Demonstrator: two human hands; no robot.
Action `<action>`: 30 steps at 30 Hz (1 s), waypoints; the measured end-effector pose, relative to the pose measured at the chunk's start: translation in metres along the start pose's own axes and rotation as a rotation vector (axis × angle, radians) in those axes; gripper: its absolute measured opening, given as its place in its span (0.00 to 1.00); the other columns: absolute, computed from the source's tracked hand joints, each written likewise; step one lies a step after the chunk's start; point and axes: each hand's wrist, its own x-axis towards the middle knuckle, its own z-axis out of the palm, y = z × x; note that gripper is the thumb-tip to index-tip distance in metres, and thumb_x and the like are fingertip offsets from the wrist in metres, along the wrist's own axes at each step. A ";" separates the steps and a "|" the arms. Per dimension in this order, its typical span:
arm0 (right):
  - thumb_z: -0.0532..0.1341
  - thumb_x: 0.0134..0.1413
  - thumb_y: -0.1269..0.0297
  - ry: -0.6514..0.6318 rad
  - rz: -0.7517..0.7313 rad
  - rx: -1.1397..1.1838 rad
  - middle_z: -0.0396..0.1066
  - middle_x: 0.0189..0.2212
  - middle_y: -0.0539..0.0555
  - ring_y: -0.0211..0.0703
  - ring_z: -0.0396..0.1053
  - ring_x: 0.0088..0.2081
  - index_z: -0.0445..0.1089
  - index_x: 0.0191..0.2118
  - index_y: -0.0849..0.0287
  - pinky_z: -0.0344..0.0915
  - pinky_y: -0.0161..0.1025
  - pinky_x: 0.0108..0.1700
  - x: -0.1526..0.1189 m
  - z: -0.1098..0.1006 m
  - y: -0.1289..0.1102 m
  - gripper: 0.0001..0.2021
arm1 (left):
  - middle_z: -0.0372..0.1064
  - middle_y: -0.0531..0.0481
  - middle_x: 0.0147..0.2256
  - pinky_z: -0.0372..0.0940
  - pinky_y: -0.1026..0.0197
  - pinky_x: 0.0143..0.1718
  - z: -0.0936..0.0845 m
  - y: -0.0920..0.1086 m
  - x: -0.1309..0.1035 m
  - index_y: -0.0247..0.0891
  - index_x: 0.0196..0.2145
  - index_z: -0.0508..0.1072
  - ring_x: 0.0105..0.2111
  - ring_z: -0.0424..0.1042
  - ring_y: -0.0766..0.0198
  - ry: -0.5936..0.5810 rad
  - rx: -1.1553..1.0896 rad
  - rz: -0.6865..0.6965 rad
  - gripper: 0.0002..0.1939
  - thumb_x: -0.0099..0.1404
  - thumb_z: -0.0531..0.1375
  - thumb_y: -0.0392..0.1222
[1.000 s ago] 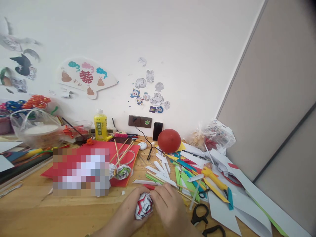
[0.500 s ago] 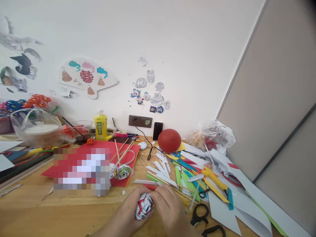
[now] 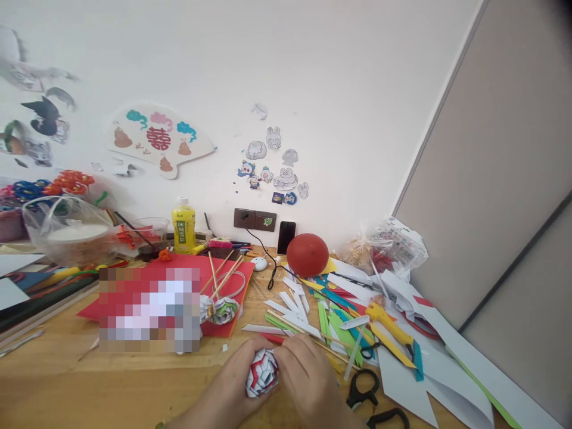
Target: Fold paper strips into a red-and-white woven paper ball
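A white paper flower with red edges [image 3: 262, 372] sits in my left hand [image 3: 235, 381], whose fingers wrap round it with the layered folds facing up. My right hand [image 3: 308, 375] is closed at the flower's right side, its fingers bent and pressed together against the edge. Whatever lies between those right fingertips is hidden. Just beyond both hands, a red paper strip [image 3: 273, 338] lies on the wooden table [image 3: 80, 387]. Further left, finished paper flowers [image 3: 223, 310] on thin wooden sticks [image 3: 227, 277] rest on red paper [image 3: 179, 265].
Black-handled scissors [image 3: 364, 387] lie right of my right hand. Behind them are a yellow glue gun [image 3: 388, 325], folded paper strips [image 3: 295, 310] and white sheets [image 3: 411, 387]. A red balloon [image 3: 307, 254], a phone [image 3: 286, 238] and a yellow bottle [image 3: 183, 226] stand along the wall.
The view has shifted very slightly. Both hands keep nearly the same pose around the paper flower.
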 end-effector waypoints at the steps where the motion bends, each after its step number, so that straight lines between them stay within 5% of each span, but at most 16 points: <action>1: 0.48 0.60 0.75 -0.029 0.013 0.002 0.67 0.25 0.54 0.40 0.64 0.28 0.67 0.32 0.61 0.65 0.37 0.30 0.000 0.000 0.001 0.13 | 0.71 0.49 0.38 0.68 0.62 0.38 -0.001 0.001 0.000 0.42 0.42 0.62 0.37 0.72 0.61 -0.011 -0.005 -0.016 0.17 0.54 0.60 0.34; 18: 0.48 0.61 0.69 -0.095 0.126 0.093 0.67 0.25 0.53 0.41 0.65 0.29 0.67 0.29 0.60 0.63 0.37 0.31 0.009 -0.007 0.001 0.14 | 0.66 0.45 0.45 0.65 0.56 0.47 -0.006 0.013 -0.001 0.42 0.49 0.57 0.45 0.68 0.58 -0.098 -0.038 -0.078 0.25 0.54 0.59 0.32; 30: 0.46 0.63 0.69 -0.077 0.069 0.049 0.68 0.24 0.54 0.41 0.66 0.29 0.69 0.30 0.61 0.64 0.36 0.31 0.014 -0.009 0.000 0.16 | 0.66 0.43 0.47 0.65 0.55 0.48 -0.004 0.010 -0.001 0.40 0.50 0.57 0.46 0.68 0.57 -0.087 -0.013 -0.067 0.27 0.53 0.59 0.31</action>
